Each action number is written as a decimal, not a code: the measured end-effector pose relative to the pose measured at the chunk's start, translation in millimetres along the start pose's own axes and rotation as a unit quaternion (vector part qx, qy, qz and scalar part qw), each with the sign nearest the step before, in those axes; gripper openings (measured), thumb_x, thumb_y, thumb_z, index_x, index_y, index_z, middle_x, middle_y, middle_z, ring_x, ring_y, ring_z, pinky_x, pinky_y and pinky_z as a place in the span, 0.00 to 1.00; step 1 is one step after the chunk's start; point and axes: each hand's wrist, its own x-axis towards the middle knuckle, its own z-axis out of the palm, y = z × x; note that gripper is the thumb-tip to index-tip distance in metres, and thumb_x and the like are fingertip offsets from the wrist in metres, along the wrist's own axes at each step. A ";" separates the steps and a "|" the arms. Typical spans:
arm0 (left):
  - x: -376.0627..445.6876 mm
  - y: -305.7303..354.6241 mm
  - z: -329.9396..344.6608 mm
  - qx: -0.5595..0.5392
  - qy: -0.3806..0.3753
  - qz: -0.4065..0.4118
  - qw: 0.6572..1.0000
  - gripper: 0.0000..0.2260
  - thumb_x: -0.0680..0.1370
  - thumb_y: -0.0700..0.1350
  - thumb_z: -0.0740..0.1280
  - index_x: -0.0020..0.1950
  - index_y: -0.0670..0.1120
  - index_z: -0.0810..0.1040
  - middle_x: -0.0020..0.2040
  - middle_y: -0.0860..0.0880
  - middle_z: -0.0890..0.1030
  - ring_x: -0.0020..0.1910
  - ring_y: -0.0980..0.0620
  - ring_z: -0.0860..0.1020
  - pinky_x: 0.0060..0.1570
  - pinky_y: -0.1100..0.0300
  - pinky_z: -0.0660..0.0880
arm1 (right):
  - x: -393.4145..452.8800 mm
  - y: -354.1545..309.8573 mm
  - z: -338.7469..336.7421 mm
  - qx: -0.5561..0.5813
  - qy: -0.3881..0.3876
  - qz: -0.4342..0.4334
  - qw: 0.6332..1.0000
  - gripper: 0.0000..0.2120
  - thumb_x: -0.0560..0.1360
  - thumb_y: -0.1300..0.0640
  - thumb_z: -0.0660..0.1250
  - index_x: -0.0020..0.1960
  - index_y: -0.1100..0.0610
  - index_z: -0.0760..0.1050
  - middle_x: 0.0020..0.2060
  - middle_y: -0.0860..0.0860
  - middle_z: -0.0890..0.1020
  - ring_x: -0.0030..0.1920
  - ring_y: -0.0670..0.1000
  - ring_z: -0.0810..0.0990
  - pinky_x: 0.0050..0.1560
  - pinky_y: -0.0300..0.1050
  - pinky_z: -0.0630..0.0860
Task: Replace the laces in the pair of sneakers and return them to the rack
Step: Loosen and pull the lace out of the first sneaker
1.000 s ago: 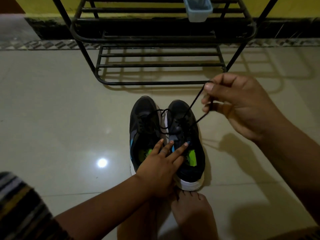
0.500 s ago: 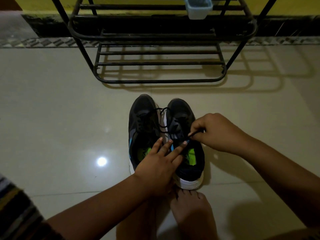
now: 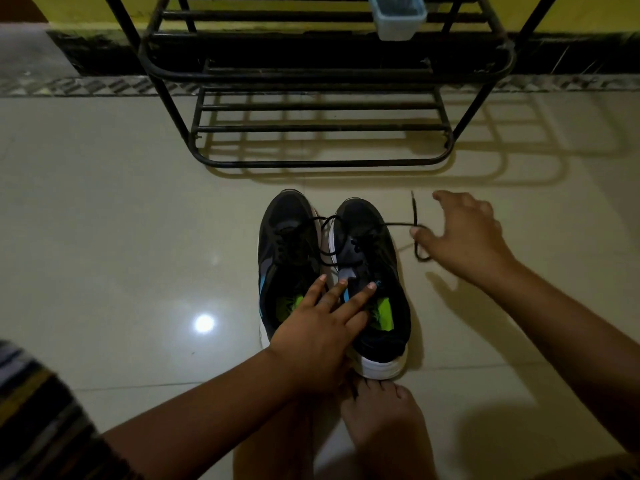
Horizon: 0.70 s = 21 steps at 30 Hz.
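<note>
No brand name or writing can be read on either shoe; the bright green insoles carry dark marks too dim to make out.

Two black sneakers stand side by side on the pale tiled floor (image 3: 104, 209), toes toward the black metal rack (image 3: 325, 77). The left sneaker (image 3: 284, 244) and right sneaker (image 3: 374, 258) touch along their inner sides. The left hand (image 3: 318, 334) lies flat across the openings of both shoes, fingers (image 3: 356, 299) straight and spread, pressing down and gripping nothing.

The right hand (image 3: 464, 237) is out to the right of the shoes, just above the floor, its fingers loosely spread. A black lace (image 3: 398, 224) runs from the right sneaker's eyelets to this hand, crosses at the thumb and loops below it, its free tip pointing up. Whether the thumb pinches the lace or it merely drapes there cannot be told.

A pale blue plastic tub (image 3: 396, 17) sits on an upper bar of the rack. A bare foot (image 3: 381, 417) rests behind the shoes' heels.
</note>
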 end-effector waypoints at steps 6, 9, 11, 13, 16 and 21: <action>-0.8 0.5 0.3 0.008 0.000 -0.003 1.000 0.31 0.77 0.58 0.59 0.76 0.49 0.53 0.77 0.48 0.37 0.76 0.40 0.45 0.67 0.45 0.30 | -24.1 -17.5 38.4 -0.105 -0.066 -0.223 0.967 0.27 0.73 0.55 0.65 0.71 0.49 0.64 0.66 0.52 0.66 0.68 0.54 0.61 0.64 0.50 0.64; -1.6 0.6 1.0 0.010 0.005 -0.002 1.000 0.31 0.77 0.58 0.59 0.76 0.49 0.52 0.77 0.48 0.37 0.76 0.40 0.45 0.67 0.45 0.30 | -24.0 -14.4 42.9 -0.144 -0.098 -0.210 0.962 0.30 0.73 0.56 0.63 0.74 0.50 0.59 0.70 0.54 0.62 0.70 0.56 0.58 0.66 0.52 0.64; -1.3 0.6 1.8 0.010 0.009 -0.003 1.000 0.31 0.77 0.58 0.58 0.76 0.49 0.52 0.77 0.48 0.37 0.76 0.40 0.45 0.67 0.45 0.30 | -24.4 -12.7 45.5 -0.160 -0.101 -0.208 0.960 0.31 0.74 0.57 0.63 0.74 0.50 0.57 0.72 0.55 0.59 0.71 0.57 0.57 0.67 0.53 0.64; -1.1 0.6 2.9 0.014 0.009 -0.004 1.000 0.30 0.78 0.57 0.58 0.76 0.49 0.52 0.77 0.48 0.37 0.76 0.40 0.45 0.67 0.45 0.30 | -26.1 -13.5 48.9 -0.148 -0.110 -0.208 0.961 0.31 0.74 0.59 0.63 0.74 0.52 0.57 0.71 0.56 0.59 0.71 0.58 0.57 0.66 0.52 0.66; -2.1 0.7 3.0 0.019 0.015 -0.004 1.000 0.28 0.79 0.55 0.57 0.76 0.48 0.53 0.77 0.48 0.37 0.76 0.39 0.45 0.67 0.45 0.30 | -28.0 -15.7 51.7 -0.091 -0.117 -0.199 0.969 0.27 0.74 0.64 0.62 0.71 0.55 0.62 0.64 0.57 0.64 0.63 0.58 0.66 0.54 0.47 0.72; -2.9 0.9 1.9 0.017 0.020 0.000 1.000 0.26 0.80 0.52 0.57 0.75 0.47 0.55 0.78 0.48 0.39 0.76 0.39 0.47 0.66 0.44 0.31 | -24.4 -14.8 47.9 -0.047 -0.106 -0.189 0.975 0.15 0.72 0.66 0.63 0.58 0.56 0.70 0.53 0.54 0.66 0.46 0.54 0.69 0.40 0.41 0.64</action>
